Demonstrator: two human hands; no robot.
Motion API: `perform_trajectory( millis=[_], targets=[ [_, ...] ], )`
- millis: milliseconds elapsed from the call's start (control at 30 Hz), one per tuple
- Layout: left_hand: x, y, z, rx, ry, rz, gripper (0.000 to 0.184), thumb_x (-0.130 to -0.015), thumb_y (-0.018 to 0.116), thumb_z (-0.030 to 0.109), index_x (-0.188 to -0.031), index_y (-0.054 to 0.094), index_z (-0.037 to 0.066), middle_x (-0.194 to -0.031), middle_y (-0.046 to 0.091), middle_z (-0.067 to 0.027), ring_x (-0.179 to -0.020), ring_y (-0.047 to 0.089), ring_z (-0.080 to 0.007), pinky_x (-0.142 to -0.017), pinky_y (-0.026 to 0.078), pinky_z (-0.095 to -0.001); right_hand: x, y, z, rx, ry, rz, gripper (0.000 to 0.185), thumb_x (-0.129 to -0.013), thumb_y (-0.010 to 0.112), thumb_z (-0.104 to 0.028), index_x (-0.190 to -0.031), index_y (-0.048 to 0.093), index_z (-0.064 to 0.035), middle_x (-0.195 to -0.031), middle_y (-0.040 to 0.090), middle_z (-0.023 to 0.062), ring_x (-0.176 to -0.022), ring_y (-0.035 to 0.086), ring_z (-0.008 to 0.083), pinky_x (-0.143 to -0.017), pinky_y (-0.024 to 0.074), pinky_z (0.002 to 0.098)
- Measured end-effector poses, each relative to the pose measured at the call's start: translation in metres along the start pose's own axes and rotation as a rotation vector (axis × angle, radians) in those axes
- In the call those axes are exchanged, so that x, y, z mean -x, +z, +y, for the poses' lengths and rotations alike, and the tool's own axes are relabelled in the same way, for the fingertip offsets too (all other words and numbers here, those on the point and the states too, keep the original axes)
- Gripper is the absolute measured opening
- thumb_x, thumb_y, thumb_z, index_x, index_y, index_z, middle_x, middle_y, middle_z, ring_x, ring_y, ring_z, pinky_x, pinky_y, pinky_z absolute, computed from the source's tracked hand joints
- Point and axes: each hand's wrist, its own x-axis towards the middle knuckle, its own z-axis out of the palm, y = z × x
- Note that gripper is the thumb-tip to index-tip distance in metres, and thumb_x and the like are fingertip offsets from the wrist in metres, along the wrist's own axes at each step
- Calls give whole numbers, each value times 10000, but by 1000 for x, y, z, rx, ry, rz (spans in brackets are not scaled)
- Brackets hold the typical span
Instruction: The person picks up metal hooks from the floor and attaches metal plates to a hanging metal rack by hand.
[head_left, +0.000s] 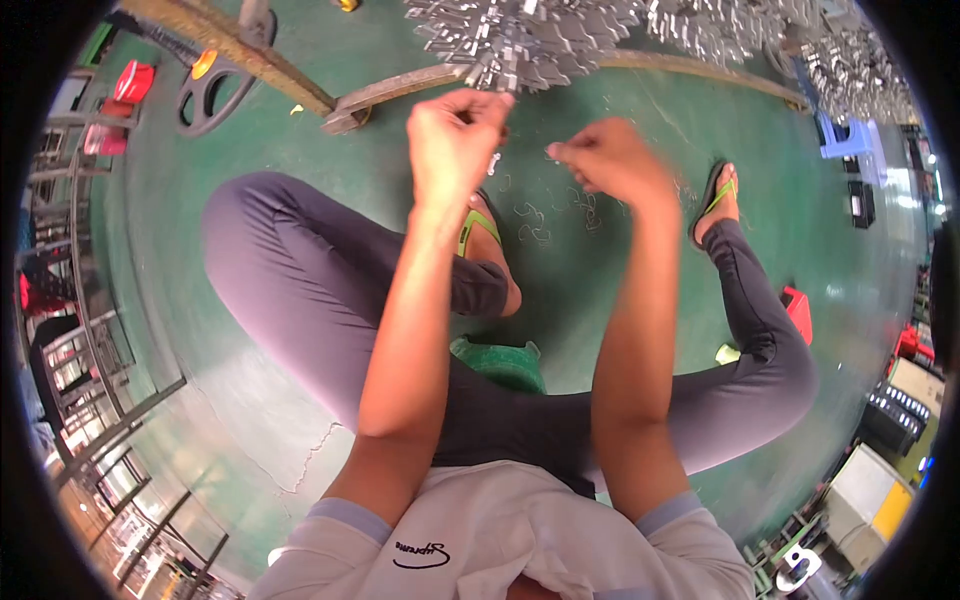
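A dense hanging cluster of shiny metal pieces (525,35) fills the top centre. My left hand (455,135) is raised just under its lower edge, fingers pinched together near the lowest pieces; a small shiny piece (494,163) shows beside the fingers. Whatever those fingertips grip is too small to make out. To the right and a little lower, my right hand (610,158) is apart from the cluster, blurred, with thumb and fingers drawn together. Anything between them cannot be made out.
More metal clusters (710,30) hang at the upper right. A worn frame bar (400,82) runs below them. Small wire bits (535,225) lie on the green floor between my feet. A green stool (500,365) is beneath me. Blue plastic stool (850,140) at right.
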Motion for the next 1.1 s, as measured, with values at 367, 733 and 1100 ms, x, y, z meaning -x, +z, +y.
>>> perform_trajectory(
  millis=[367,733,1100],
  targets=[
    [-16,-18,19,-169,-127,-22,195,-876,803,156,-783,753,-8,-681,678,-36,-582,582,-87,-572,470,-245,-156,222,81,137,244,267,575,-791,843,-413,-1169,688,-9,-1227,675,198,-1136,680,381,-938,572,449],
    [-22,-26,17,-189,-163,-9,139,-861,793,124,-807,770,-3,-717,704,-38,-577,564,-78,-552,456,-249,-157,226,104,-19,3,426,440,-786,825,-261,-1094,644,-5,-1191,655,207,-1120,650,397,-913,572,478],
    [-16,-33,20,-153,-164,-23,269,-872,788,206,-705,724,5,-577,604,-6,-523,518,-68,-518,390,-254,-189,259,80,49,65,446,291,-778,806,-196,-991,720,-18,-1052,719,188,-1026,700,371,-868,581,470]
  ],
)
